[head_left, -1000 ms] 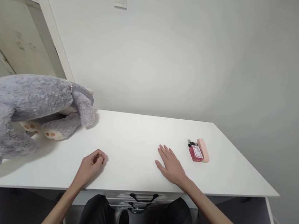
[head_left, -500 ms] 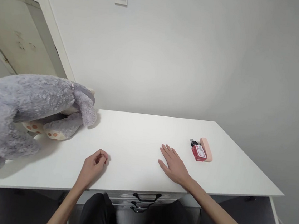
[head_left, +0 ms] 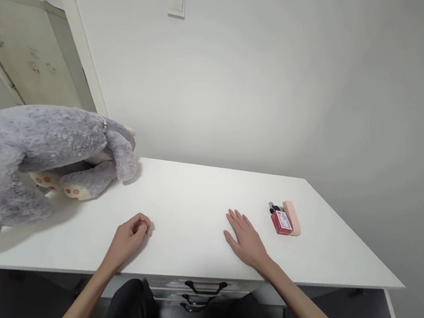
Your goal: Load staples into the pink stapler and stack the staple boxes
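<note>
My left hand (head_left: 128, 239) rests on its side on the white tabletop (head_left: 187, 202), with its fingers loosely curled towards the thumb and nothing visible in them. Palm down, my right hand (head_left: 247, 240) lies flat on the same surface, fingers stretched out and thumb apart. To the right of it, apart from the fingers, is a small red box (head_left: 280, 223) with a white label. A pink oblong case (head_left: 292, 217) lies against the box's right side. Behind the box sits a small black and grey item (head_left: 274, 207), partly covered, whose kind I cannot make out.
A large grey plush toy (head_left: 57, 134) with cream paw pads lies on the table's left end. Drawers with black handles (head_left: 205, 287) are under the front edge, between my knees. A wall with a switch plate (head_left: 176, 7) stands behind, and a beige cabinet (head_left: 29, 46) at far left.
The view has tilted slightly upward, so the wall and table things appear a little lower. Both hands keep their places and shapes on the tabletop.
</note>
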### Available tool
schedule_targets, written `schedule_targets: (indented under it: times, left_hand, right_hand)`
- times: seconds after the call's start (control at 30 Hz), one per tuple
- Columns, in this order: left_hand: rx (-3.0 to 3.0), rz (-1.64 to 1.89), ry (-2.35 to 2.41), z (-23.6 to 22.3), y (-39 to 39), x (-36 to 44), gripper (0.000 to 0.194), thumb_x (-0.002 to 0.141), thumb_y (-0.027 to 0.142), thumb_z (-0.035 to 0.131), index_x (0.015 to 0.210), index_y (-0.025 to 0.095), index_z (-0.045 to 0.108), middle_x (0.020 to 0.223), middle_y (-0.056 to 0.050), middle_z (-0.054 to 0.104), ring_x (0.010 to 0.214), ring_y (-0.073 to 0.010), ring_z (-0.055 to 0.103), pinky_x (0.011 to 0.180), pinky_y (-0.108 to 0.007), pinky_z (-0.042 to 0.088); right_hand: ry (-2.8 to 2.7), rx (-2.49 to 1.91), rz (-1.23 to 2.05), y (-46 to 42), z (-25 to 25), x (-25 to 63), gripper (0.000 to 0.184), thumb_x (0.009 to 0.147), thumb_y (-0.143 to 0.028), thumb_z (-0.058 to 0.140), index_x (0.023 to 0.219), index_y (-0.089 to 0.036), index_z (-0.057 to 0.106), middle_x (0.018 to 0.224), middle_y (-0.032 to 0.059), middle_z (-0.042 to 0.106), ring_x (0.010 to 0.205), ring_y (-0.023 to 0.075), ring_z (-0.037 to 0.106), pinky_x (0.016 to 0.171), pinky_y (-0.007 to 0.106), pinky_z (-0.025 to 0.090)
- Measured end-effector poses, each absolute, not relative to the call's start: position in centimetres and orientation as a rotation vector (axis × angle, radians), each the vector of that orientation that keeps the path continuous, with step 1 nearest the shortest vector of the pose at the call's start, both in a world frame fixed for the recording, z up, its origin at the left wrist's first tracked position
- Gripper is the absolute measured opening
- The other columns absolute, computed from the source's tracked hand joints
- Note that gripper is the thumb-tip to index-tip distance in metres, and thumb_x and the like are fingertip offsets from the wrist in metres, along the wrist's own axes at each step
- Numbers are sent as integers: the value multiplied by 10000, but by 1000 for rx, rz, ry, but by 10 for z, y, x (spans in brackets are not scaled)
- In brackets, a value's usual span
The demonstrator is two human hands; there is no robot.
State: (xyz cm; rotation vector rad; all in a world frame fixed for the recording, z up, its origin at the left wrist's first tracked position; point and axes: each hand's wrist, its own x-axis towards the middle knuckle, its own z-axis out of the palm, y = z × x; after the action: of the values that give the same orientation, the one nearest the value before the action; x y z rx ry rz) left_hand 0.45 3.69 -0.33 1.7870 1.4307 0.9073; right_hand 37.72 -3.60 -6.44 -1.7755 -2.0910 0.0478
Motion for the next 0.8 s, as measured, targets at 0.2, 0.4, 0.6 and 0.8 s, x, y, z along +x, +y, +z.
schedule_targets:
  times: [0.2, 0.4, 0.6, 0.8]
  left_hand:
    - [1804, 909, 1414, -3, 36, 3, 181, 850, 306, 456, 789, 214, 601, 679, 16, 621, 566, -139, 481, 568, -245, 375]
    - [1812, 944, 1403, 2, 34, 5, 181, 831, 332, 482, 773, 214, 607, 671, 7, 639, 564, -144, 489, 550, -244, 376]
    - [1823, 941, 1419, 6, 31, 8, 179, 814, 341, 484, 768, 219, 605, 658, 14, 630, 550, -140, 470, 553, -249, 367]
    - [1851, 948, 1397, 6, 30, 7, 186, 816, 334, 469, 753, 222, 605, 643, 15, 612, 547, -142, 467, 544, -245, 367]
  right_hand:
    - [-2069, -1752, 35, -34, -70, 378, 592, 1087, -492, 356, 1595, -200, 441, 1676, 68, 371, 1574, 268, 306, 1293, 530, 277]
    - [-2052, -1737, 27, -33, -72, 380, 573, 1084, -476, 367, 1597, -230, 441, 1668, 63, 386, 1567, 275, 323, 1285, 548, 291]
    - [-2035, -1757, 31, -34, -69, 379, 565, 1079, -451, 377, 1573, -197, 478, 1655, 70, 410, 1560, 263, 340, 1291, 515, 293]
    - [-2030, -1753, 25, -35, -68, 377, 548, 1074, -432, 385, 1553, -195, 505, 1645, 68, 428, 1553, 255, 355, 1290, 506, 296]
